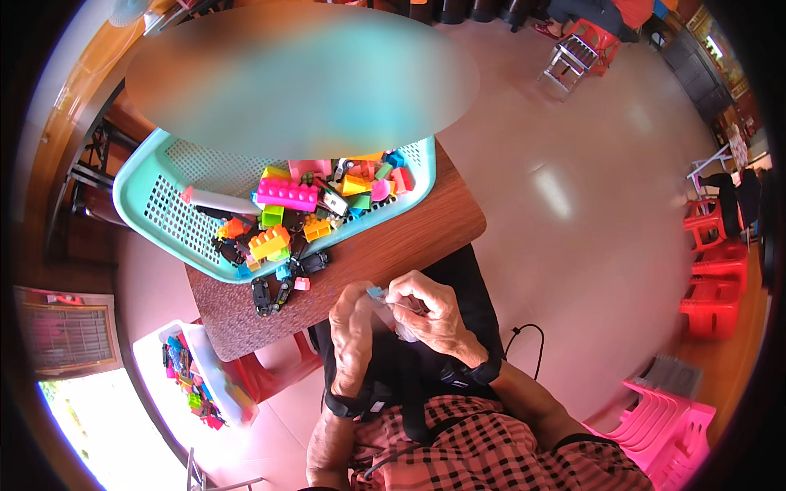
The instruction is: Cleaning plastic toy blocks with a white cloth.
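Observation:
Over my lap, just off the table's front edge, my left hand [351,334] and my right hand [435,312] come together. A small light-blue toy piece [375,293] sits at my left fingertips. My right fingers pinch at something whitish and see-through, perhaps a thin plastic bag [406,333]; its shape is partly hidden by my fingers. Close by on the wooden table [393,245] lie a pink toy brick [301,283] and a black toy car part [261,297]. Behind them a turquoise plastic basket [138,212] holds several toy bricks, among them a long magenta brick [287,194].
A white tub [212,353] of bricks stands low at the left by a red stool [261,368]. Red stools [709,307] and a pink plastic chair [666,423] are at the right. A person [589,15] sits far back. A blurred oval covers the basket's far side.

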Demonstrator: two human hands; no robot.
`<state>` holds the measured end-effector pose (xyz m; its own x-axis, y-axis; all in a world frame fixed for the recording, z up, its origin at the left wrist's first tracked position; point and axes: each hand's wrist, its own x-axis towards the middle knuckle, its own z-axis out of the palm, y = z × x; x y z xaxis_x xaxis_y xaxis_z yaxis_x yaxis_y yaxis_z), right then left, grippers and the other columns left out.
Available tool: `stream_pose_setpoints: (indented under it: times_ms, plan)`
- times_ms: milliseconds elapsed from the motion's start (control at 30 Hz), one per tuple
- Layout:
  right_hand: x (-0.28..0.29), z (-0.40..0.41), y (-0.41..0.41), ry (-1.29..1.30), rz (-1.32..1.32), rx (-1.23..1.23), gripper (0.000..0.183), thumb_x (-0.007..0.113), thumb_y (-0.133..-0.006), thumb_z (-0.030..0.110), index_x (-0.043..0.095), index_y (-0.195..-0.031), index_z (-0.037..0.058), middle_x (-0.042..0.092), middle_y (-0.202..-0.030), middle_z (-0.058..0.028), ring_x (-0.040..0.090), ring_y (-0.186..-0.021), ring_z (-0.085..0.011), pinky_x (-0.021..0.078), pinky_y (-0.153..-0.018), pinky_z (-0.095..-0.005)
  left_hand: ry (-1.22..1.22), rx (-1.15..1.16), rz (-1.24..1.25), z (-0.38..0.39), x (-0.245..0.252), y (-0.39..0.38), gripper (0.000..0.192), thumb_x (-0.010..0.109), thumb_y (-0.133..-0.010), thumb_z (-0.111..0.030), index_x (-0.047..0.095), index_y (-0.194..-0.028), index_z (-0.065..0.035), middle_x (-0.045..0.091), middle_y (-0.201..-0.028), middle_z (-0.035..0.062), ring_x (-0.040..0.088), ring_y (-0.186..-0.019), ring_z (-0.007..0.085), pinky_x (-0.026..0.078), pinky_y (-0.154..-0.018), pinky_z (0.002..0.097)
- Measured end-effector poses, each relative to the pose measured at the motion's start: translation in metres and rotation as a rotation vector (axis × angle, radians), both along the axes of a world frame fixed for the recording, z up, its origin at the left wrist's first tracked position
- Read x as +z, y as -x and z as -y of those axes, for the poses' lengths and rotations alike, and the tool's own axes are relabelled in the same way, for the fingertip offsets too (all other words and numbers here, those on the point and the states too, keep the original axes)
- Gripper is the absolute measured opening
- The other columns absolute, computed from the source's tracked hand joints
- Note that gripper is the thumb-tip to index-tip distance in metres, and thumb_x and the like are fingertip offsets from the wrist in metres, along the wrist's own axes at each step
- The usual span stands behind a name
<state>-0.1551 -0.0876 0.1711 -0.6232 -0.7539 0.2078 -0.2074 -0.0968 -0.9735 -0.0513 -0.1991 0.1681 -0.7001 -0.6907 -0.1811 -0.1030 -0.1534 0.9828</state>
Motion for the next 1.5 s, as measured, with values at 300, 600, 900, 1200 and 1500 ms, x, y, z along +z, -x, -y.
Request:
stream_pose_setpoints:
  times_ms: [300,600,900,1200,1500]
  plan:
    - [-0.015,-0.002,0.0,0.028,0.314,-0.159,0.012,0.064,-0.085,-0.005,0.058,-0.093,0.0016,0.056,-0.078,0.004,0.047,-0.067,0.0009,0.0413,-0.059,-0.0171,-0.349,0.001,-0.248,0.0,-0.016,-0.002,0.019,0.05,-0.092,-0.013,0.06,-0.101,0.0005,0.059,-0.093,0.0048,0.056,-0.087,0.0142,0.044,-0.085,0.0286]
    - [-0.011,0.005,-0.005,-0.012,0.003,-0.094,0.017,0.066,-0.08,-0.006,0.058,-0.093,0.0028,0.057,-0.084,0.0014,0.045,-0.063,-0.0038,0.0387,-0.055,-0.02,-0.353,-0.094,-0.177,-0.008,-0.004,0.0,0.022,0.046,-0.092,-0.008,0.058,-0.11,-0.0049,0.054,-0.083,-0.0057,0.042,-0.073,0.0015,0.034,-0.065,0.0175]
    - [-0.021,0.0,0.006,0.044,0.112,-0.13,0.013,0.066,-0.083,-0.006,0.063,-0.092,0.0031,0.054,-0.086,0.0023,0.047,-0.065,-0.0011,0.0397,-0.056,-0.0184,-0.654,-0.011,-0.282,-0.002,-0.034,-0.002,0.023,0.043,-0.093,-0.015,0.055,-0.108,-0.0024,0.059,-0.084,0.0068,0.056,-0.086,0.0175,0.044,-0.083,0.0302]
    - [-0.028,0.004,-0.002,-0.051,-0.085,-0.031,0.018,0.072,-0.076,-0.005,0.067,-0.089,0.0052,0.054,-0.083,0.0009,0.05,-0.071,-0.0079,0.0424,-0.063,-0.0227,-0.382,-0.033,-0.138,-0.008,-0.032,-0.006,0.022,0.049,-0.095,-0.021,0.06,-0.104,-0.0039,0.059,-0.099,0.0035,0.055,-0.091,0.0146,0.044,-0.083,0.0293]
    - [-0.029,0.002,-0.002,0.027,0.344,-0.067,0.011,0.065,-0.085,-0.004,0.063,-0.095,0.0002,0.061,-0.085,-0.0005,0.058,-0.079,-0.0051,0.0488,-0.068,-0.0203,-0.54,0.002,-0.198,-0.001,-0.045,-0.003,0.018,0.052,-0.091,-0.017,0.06,-0.099,-0.0034,0.06,-0.092,0.0044,0.057,-0.087,0.0157,0.045,-0.085,0.0317]
